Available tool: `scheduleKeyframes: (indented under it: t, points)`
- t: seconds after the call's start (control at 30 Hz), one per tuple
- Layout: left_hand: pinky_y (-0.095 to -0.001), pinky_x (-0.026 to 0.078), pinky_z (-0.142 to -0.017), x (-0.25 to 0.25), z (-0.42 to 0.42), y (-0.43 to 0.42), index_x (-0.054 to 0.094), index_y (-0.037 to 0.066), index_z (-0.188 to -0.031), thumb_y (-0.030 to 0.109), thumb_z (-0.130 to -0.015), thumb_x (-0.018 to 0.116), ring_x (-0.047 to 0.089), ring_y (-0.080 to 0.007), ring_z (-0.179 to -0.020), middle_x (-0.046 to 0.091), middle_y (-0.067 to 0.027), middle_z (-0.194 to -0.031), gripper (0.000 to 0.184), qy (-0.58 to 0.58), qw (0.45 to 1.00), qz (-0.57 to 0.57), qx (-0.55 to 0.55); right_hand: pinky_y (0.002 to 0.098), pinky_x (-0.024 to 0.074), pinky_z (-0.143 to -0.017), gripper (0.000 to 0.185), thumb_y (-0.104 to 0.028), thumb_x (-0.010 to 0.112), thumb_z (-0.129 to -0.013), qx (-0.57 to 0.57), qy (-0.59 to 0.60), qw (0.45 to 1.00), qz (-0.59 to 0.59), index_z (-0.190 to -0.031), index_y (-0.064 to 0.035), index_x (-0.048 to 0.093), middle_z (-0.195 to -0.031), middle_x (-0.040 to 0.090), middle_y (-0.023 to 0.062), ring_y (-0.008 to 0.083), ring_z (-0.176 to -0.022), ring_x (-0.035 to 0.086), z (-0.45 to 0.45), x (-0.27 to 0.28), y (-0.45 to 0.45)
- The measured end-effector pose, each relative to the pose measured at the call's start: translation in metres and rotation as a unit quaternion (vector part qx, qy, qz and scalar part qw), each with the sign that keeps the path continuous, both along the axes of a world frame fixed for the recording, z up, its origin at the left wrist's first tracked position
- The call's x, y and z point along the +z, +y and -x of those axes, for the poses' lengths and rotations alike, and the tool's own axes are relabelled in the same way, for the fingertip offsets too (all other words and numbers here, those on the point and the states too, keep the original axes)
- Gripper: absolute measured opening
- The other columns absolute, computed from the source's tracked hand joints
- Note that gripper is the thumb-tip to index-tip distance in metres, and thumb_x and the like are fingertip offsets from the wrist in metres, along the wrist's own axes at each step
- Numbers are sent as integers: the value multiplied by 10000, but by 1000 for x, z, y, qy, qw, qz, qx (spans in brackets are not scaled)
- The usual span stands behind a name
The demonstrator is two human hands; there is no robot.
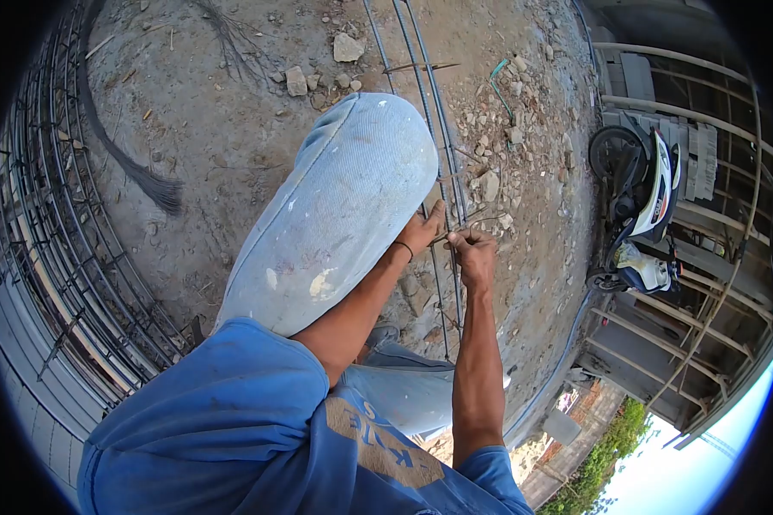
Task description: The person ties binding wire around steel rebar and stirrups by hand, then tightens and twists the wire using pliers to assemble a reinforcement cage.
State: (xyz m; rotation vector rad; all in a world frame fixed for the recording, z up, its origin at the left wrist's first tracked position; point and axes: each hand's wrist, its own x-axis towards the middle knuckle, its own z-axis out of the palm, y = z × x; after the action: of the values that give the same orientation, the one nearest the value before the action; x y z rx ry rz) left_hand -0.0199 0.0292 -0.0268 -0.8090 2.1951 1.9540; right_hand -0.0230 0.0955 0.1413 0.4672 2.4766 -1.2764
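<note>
Long steel reinforcing bars (427, 94) run down the middle of the head view, joined by thin rusty cross ties (421, 67). My left hand (421, 232), with a dark band at the wrist, is closed around one bar beside my raised knee, one finger lying along it. Close by, my right hand (474, 253) is pinched at a crosspiece on the same bars. Thin metal ends stick out above its fingers. What sits between those fingertips is too small to name.
Broken stones (349, 48) and rubble lie on the dirt. A bundle of thin dark wire (150, 180) rests at left, near stacked rebar cages (69, 232). At right, a motorcycle (648, 189) stands by a pole-framed shelter (704, 112). A green cord (500, 86) lies among stones.
</note>
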Motion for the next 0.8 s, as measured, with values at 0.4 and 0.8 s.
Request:
scheduleKeyframes:
  t: [0.4,0.8]
  points:
    - [-439,530,-799,42,-21,-55,554,-8,-1093,619,-628,859,675,-344,-876,681,-182,-954,838,58,977,-165,-119,296,458,-545,349,-170,937,-574,76,75,981,-160,-713,10,671,-651,646,50,121,-612,570,23,-14,18]
    - [-404,538,-846,52,-19,-55,628,-32,-1078,439,-600,911,699,-312,-954,714,-207,-1029,728,45,982,-144,-113,303,467,-622,174,-149,728,-856,44,134,990,-24,-823,19,695,-706,654,72,148,-634,573,1,-34,38]
